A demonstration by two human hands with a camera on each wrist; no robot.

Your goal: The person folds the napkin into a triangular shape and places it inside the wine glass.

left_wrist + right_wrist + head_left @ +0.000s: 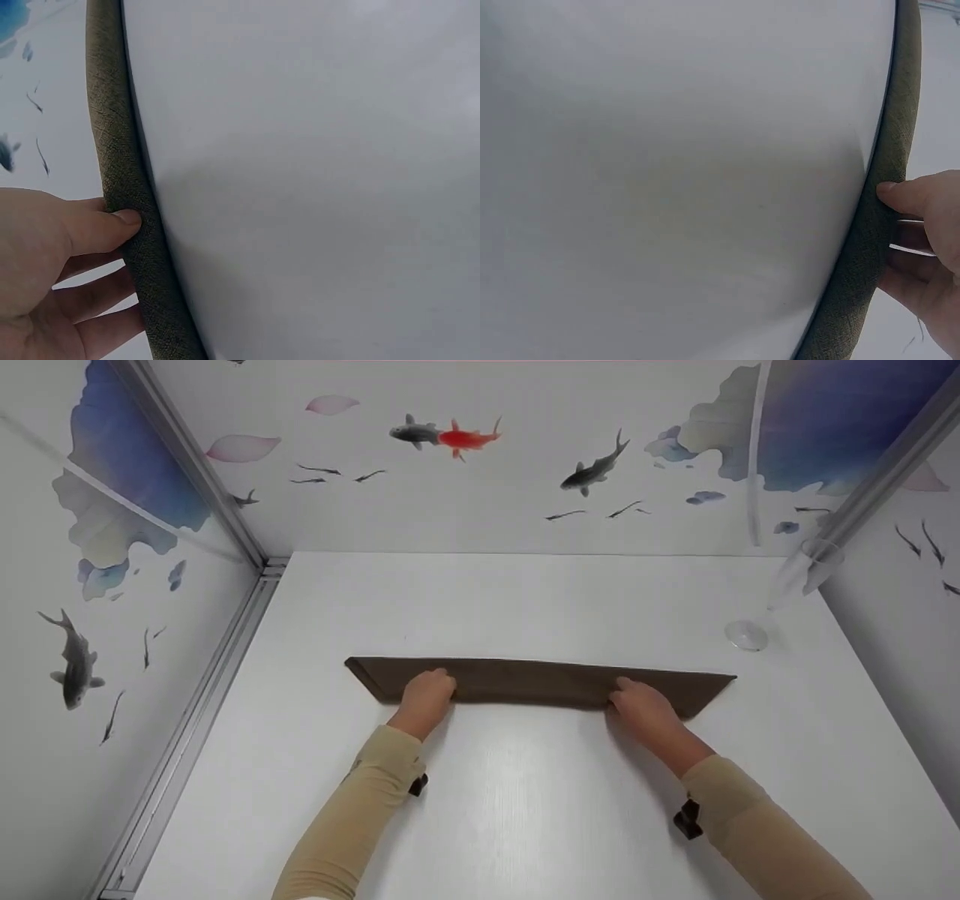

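Observation:
A dark brown cloth, folded into a long narrow strip, lies crosswise on the white table. My left hand pinches its near edge left of the middle. On the right part of the same edge, my right hand also pinches the fabric. The left wrist view shows the left thumb on top of the cloth, with the other fingers partly hidden behind it. Likewise, the right wrist view has the right thumb pressed on the strip, and its fingers are partly covered.
A clear stemmed glass stands at the back right of the white table, beyond the cloth's right end. White panels with painted fish border the back and both sides. A metal rail runs along the left edge.

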